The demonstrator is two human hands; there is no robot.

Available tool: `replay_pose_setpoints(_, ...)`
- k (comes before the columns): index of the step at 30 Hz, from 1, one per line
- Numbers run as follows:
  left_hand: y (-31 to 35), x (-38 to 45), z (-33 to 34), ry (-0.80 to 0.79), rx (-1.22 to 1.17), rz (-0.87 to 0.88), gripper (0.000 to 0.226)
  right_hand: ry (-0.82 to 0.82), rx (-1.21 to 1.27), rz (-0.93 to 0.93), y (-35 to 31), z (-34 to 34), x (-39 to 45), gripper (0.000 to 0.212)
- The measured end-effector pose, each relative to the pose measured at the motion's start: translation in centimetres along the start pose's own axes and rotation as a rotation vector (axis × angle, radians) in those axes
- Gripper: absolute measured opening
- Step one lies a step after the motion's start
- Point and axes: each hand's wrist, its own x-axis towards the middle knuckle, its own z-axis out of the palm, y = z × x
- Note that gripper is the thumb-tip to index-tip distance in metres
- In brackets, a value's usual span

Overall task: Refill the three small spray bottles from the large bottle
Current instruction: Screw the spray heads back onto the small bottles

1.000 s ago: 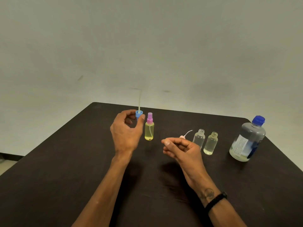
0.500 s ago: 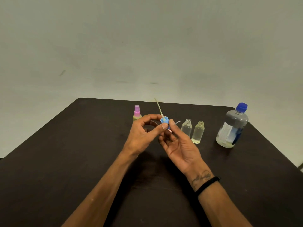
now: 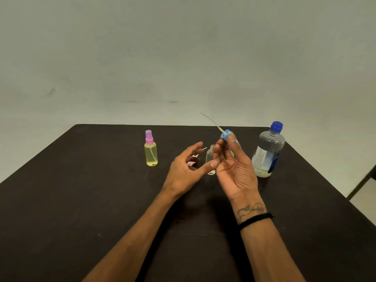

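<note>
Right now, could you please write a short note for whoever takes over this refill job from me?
Right hand: raised, pinching the blue spray head at its fingertips, dip tube pointing up and away.
Left hand: open, holding nothing, hovering over the pink spray head lying on the table.
Pink-capped spray bottle: upright at the left, capped, nearly full of yellow liquid.
One uncapped small bottle stands between the hands; another is hidden behind the right hand.
Large bottle: at the right, blue cap on, little liquid at the bottom.
Left: check the open bottles' fill levels, top up if needed, refit both heads.
</note>
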Motion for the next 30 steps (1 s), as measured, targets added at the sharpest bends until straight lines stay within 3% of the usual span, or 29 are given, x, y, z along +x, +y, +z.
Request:
replay_pose_setpoints(4,-0.4,0.8,1.1,0.027,0.081,-0.023,0.080,0.039,0.067,-0.068,-0.8,-0.5,0.4,0.052)
replay_pose_setpoints(12,-0.5,1.2,2.3,0.023,0.277,0.055,0.062,0.011,0.069,-0.104,-1.2,-0.6,0.4,0.048)
replay_pose_setpoints(19,-0.8,1.2,2.3,0.069,0.307,0.041,0.046,0.003,-0.090,-0.172,-0.9,-0.2,0.3,0.049)
replay_pose_setpoints(30,-0.8,0.4,0.8,0.372,0.210,0.178,0.044,0.108,-0.555,-0.499,-0.3,-0.4,0.7,0.036)
